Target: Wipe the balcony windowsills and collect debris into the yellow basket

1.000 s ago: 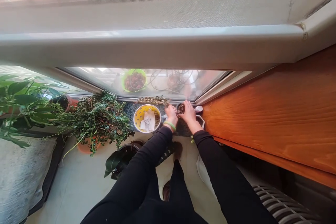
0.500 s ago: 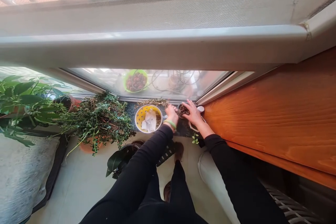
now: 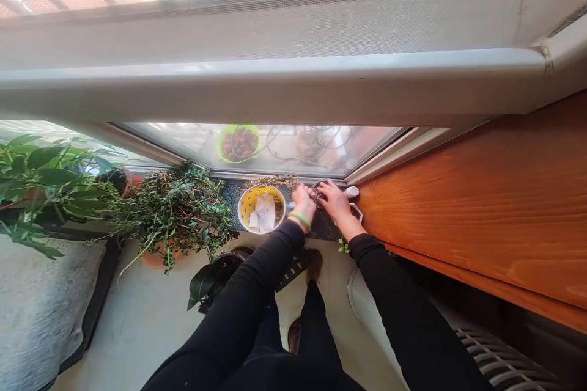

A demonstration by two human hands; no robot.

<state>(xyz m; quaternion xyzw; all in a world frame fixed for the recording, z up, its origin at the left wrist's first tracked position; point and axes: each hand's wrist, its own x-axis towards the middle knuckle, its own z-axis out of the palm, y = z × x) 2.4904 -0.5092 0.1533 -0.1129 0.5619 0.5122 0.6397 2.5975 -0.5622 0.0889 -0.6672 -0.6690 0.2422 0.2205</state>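
Observation:
At the sill, a small dark pot [image 3: 317, 193] with dry brown plant matter lies between my hands, mostly covered by them. My left hand [image 3: 303, 200], a green bangle at its wrist, is closed at the pot's left edge; what its fingers hold is hidden. Over the pot's right side reaches my right hand [image 3: 335, 201], its fingers bent but apart, touching the brown contents or the rim. Just left of my left hand stands a yellow and white patterned bucket [image 3: 243, 203] with crumpled white paper [image 3: 263, 212] in it. Dry stems [image 3: 275, 181] lie behind the bucket.
A small white-topped container [image 3: 352, 192] stands by the wooden panel [image 3: 468, 201]. Bushy trailing plants [image 3: 178, 214] crowd the sill's left. A dark-leaved potted plant [image 3: 206, 284] is below on the floor. The window frame [image 3: 275, 98] spans the space above my hands.
My right hand has moved left over the pot, covering more of it, and its fingers are less spread. My left hand stays closed beside the pot. The view has shifted slightly.

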